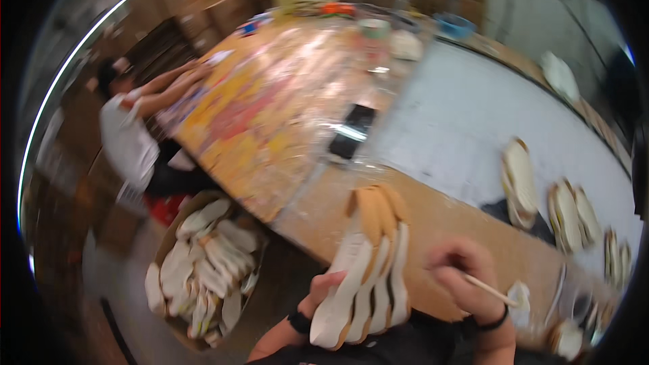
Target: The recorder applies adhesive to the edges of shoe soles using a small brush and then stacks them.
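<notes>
My left hand is closed round a fanned stack of several off-white shoe soles with tan heel ends, held upright over the near table edge. To the right, my right hand is closed on a thin pale stick, which slants down to the right. The stick's far end lies by a small whitish cup-like thing, and I cannot make out its tip. The right hand is apart from the soles and slightly blurred.
A carton heaped with pale soles stands on the floor at left. More soles lie on the white board. A black phone sits mid-table, with a blue bowl behind. Another person reaches onto the table's left side.
</notes>
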`<state>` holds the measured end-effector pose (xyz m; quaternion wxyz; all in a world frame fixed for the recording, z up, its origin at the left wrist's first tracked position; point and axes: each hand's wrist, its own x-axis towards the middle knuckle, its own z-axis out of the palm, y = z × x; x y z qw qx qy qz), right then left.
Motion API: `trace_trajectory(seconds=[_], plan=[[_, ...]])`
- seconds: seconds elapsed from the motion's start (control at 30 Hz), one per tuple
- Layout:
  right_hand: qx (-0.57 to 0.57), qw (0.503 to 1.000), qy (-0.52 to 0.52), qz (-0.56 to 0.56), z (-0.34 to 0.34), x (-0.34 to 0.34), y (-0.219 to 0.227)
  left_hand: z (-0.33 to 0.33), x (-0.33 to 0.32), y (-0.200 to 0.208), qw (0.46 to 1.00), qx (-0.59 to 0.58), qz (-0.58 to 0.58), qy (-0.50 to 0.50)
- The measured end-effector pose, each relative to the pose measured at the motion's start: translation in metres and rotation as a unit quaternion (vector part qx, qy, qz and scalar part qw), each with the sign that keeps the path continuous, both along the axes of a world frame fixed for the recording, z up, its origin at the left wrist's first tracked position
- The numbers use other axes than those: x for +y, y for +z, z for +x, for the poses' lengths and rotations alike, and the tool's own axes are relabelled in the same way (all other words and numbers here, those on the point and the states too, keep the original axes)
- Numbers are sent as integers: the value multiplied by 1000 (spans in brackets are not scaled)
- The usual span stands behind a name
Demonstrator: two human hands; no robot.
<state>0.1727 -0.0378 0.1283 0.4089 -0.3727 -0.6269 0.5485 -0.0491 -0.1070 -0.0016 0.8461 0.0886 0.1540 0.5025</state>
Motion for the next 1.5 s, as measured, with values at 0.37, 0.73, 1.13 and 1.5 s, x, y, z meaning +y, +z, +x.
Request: trace_trajectory(seconds=[0.37,0.73,1.13,1.5], plan=[[-5,986,-165,-12,18,2,-2,-104,-55,-51,854,234,54,461],[-37,992,-112,-50,18,24,-8,-211,-220,-80,514,552,-67,654],[-178,971,-140,-82,3,20,-4,-322,-133,-71,656,146,-350,652],[-292,930,-195,-107,-17,1,8,-419,-21,-101,638,224,-289,678]])
